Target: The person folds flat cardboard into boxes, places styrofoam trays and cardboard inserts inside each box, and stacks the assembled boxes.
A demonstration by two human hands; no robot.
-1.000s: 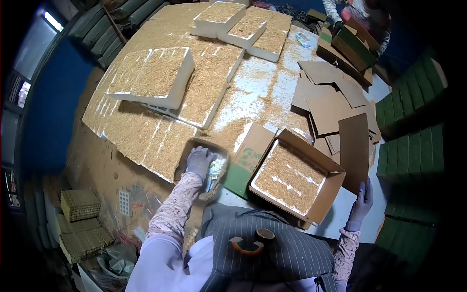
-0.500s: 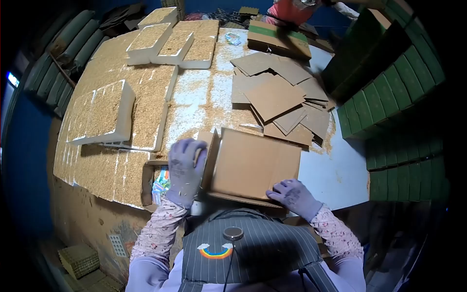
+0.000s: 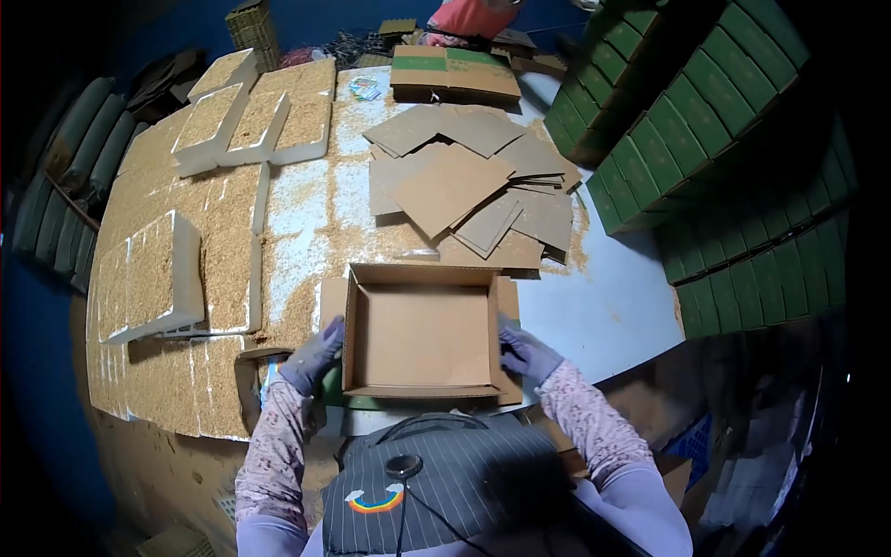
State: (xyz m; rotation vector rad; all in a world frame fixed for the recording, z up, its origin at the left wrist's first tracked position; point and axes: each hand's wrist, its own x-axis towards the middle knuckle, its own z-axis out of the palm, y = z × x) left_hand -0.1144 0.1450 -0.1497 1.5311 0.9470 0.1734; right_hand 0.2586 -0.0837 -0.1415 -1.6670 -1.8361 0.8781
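An open-topped cardboard box (image 3: 427,330) stands in front of me, its walls raised and its bare bottom facing up. My left hand (image 3: 314,358), in a lilac glove, is at the box's left wall with its fingers against the outside. On the opposite side, my right hand (image 3: 529,355) holds the right wall, some fingertips hidden behind cardboard. Brown flaps stick out on both sides, and a green edge shows beneath. Close to my left hand is a small carton (image 3: 249,390) with colourful packets inside, partly covered by my wrist.
Loose cardboard sheets (image 3: 450,190) lie beyond the box. White trays of tan grains (image 3: 148,278) cover the table's left side. Stacked green boxes (image 3: 668,139) line the right. A green-and-brown carton (image 3: 455,74) lies at the back, near a person in pink (image 3: 471,19).
The box, earlier showing a flat panel on top, now faces up open with its walls raised. My right hand moved up to its right wall; my left hand came down beside the left wall.
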